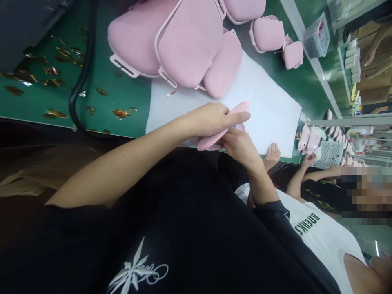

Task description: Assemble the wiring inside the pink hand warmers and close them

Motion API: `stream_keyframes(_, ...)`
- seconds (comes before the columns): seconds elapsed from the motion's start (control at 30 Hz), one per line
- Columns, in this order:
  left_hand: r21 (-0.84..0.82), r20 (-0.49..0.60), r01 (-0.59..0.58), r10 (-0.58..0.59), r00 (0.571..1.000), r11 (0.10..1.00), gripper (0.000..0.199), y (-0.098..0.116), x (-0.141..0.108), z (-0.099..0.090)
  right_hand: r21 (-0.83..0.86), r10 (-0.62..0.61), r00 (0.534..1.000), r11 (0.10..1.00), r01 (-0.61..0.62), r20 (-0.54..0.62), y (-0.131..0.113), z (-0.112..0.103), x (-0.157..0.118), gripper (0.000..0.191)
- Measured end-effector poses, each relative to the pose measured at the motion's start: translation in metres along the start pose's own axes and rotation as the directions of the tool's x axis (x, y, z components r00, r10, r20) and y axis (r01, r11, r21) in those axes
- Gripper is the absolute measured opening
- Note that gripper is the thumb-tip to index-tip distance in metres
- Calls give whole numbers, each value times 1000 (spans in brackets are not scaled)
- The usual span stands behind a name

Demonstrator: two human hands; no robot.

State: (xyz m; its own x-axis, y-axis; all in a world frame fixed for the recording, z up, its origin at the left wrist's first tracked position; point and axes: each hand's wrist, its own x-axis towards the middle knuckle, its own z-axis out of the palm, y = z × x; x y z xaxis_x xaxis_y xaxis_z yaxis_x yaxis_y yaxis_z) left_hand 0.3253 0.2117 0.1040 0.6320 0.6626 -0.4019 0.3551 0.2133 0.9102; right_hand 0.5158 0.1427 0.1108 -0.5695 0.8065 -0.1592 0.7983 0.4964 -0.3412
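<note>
Both hands meet over the near edge of a white sheet [260, 110]. My left hand [216, 118] is closed over a pink rounded shell [212, 141], its thumb and fingers near the upper end. My right hand [241, 147] grips the same piece from below, its fingers curled by the opening, where a bit of blue shows. The shell is tilted edge-on, so most of its inside is hidden. Just beyond lies a pile of pink padded shells [191, 41] with slotted side loops. A thin wire with a white connector [169, 94] sticks out from under it.
Amber film scraps [121, 113] and a black cable [80, 83] lie on the green table [122, 92] at left. Smaller pink shells [268, 33] and a clear plastic box [317, 37] are farther back. A co-worker's hand [272, 155] rests on the sheet's near right edge.
</note>
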Motion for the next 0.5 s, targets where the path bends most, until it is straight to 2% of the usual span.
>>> stream_keyframes(0.13,29,-26,-25,25,999,999,71,3,-3,-1,-23,20,1000,1000,-20,11,-3,-2,-1,36)
stream_keyframes(0.27,113,-96,-71,82,992,991,75,5,-4,-3,-89,77,997,993,-77,0,-11,-3,0,30)
stream_keyframes(0.37,113,-90,-71,82,993,991,77,4,-2,-5,-107,99,995,989,-100,-19,-16,-7,5,27)
stream_keyframes(0.5,104,-66,-37,44,997,994,78,5,1,-9,-11,111,989,994,-111,102,-14,-15,15,27)
